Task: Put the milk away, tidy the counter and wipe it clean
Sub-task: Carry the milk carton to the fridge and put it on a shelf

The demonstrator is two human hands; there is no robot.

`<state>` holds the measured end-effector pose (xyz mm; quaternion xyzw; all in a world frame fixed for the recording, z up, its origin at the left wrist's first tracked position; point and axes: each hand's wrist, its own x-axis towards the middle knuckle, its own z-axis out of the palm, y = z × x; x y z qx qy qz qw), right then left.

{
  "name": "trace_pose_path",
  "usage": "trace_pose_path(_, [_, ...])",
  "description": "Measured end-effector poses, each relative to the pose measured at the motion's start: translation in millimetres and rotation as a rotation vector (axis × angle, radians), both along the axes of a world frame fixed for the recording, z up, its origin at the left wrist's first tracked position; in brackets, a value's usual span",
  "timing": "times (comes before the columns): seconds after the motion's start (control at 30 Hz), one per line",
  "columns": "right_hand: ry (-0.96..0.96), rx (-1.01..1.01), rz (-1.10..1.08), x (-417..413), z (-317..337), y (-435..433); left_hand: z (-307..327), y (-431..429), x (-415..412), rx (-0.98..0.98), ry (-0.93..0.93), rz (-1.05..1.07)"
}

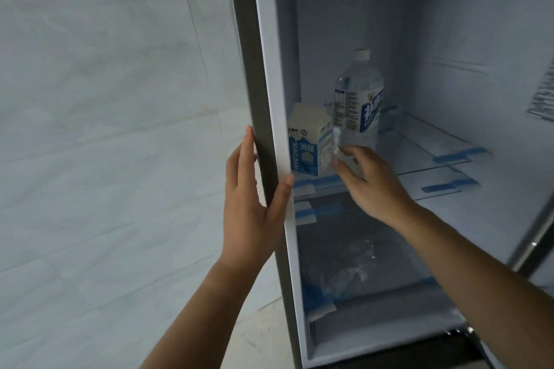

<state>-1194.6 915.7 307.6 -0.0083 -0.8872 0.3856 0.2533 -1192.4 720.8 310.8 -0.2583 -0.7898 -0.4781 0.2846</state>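
Observation:
A white and blue milk carton (305,144) stands upright at the left of the glass shelf (419,141) inside the open fridge. My right hand (368,180) reaches into the fridge just right of the carton. Its fingertips pinch a small crumpled white scrap (332,144) that lies against the carton's right side; motion blur hides what the scrap is. My left hand (251,201) grips the fridge's left front edge (263,69), thumb inside and fingers on the grey outer wall.
A large clear water bottle (359,99) with a blue label stands behind the carton. Blue tape strips (458,156) hold the shelves. A lower compartment holds crumpled clear plastic (350,266). A pale tiled wall (105,129) fills the left.

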Motion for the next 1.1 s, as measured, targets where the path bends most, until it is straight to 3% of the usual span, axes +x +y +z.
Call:
trace_pose_path(0.27, [-0.047,0.04,-0.148,110.2,-47.3,-10.3,-13.5,-25.7,36.0,-0.125,-0.108,-0.075])
trace_pose_path(0.57, [-0.109,-0.104,-0.336,255.5,-90.1,-1.3,-66.8,-14.3,116.0,-0.205,-0.232,-0.182])
trace_pose_path(0.9, [-0.201,-0.075,-0.436,448.4,-120.1,12.6,-110.9,63.0,262.1,-0.504,-0.405,-0.485])
trace_pose_path(1.1, [-0.262,-0.017,-0.456,559.6,-144.5,37.0,-143.4,122.7,374.4,-0.547,-0.356,-0.63])
